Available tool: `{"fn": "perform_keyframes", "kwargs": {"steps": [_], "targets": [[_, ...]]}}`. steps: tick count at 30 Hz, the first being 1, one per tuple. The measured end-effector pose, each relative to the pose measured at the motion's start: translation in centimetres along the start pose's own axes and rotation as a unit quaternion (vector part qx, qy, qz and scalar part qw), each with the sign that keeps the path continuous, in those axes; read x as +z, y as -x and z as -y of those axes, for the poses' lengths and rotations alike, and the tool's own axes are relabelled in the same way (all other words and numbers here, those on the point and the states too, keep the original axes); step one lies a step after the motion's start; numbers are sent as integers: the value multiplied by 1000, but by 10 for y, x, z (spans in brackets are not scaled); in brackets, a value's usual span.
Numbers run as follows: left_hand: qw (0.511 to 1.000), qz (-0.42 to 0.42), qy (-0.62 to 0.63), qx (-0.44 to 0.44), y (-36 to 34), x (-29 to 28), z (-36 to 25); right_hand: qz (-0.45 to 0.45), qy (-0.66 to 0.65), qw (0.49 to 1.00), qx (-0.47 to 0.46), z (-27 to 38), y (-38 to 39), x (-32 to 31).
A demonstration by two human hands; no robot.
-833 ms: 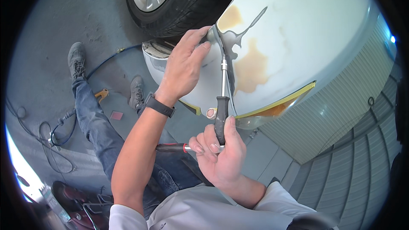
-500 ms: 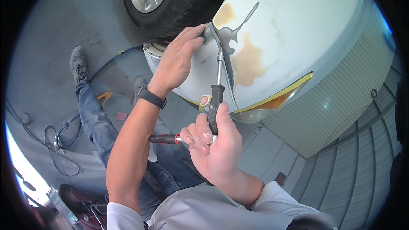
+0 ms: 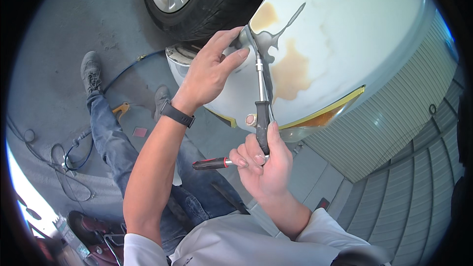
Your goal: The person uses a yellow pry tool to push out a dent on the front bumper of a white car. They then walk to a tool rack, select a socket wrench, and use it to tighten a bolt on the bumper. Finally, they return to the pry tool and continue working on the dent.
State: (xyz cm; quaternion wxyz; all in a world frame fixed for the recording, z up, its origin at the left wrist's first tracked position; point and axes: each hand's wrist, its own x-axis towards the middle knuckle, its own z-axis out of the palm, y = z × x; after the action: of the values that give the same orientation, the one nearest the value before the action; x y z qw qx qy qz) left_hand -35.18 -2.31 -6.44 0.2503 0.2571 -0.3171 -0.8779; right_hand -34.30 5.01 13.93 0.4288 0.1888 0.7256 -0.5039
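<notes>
My right hand [image 3: 270,170] is closed round the black handle of a socket driver [image 3: 262,123]. Its metal shaft points up along the seam between two white car body panels, the socket end at the gap. From the same hand a black-and-red handle [image 3: 209,164] sticks out to the left; its joint with the driver is hidden by my fingers. A pale-wrapped fingertip shows beside the driver handle. My left hand [image 3: 206,76], fingers stretched and thumb apart, touches the lower panel [image 3: 224,88] near the seam's upper end. The upper panel [image 3: 340,34] carries grey and tan repair patches.
A wheel [image 3: 221,7] stands at the top. The headlight [image 3: 330,120], edged with yellow tape, lies right of the driver. Floor items include a blue hose [image 3: 125,71], an orange tool [image 3: 121,109] and a pink pad [image 3: 140,132]. A corrugated shutter [image 3: 394,103] stands right.
My right hand, the driver and the black-and-red handle have shifted right and slightly down. The driver lies closer along the seam. My left thumb has moved out from the fingers, across the panel.
</notes>
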Motion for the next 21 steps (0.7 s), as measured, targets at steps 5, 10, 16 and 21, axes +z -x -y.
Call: {"fn": "perform_keyframes", "kwargs": {"steps": [5, 10, 16, 21], "targets": [[999, 26, 18, -29, 3, -3, -5, -22, -8, 1000, 17, 11, 1, 1], [999, 21, -20, -28, 4, -2, -7, 0, 1, 1000, 21, 12, -3, -3], [998, 3, -57, 11, 3, 2, 0, 34, -29, 999, 23, 6, -9, -13], [999, -3, -39, -2, 3, 5, 2, 67, -54, 996, 23, 5, -15, -26]]}}
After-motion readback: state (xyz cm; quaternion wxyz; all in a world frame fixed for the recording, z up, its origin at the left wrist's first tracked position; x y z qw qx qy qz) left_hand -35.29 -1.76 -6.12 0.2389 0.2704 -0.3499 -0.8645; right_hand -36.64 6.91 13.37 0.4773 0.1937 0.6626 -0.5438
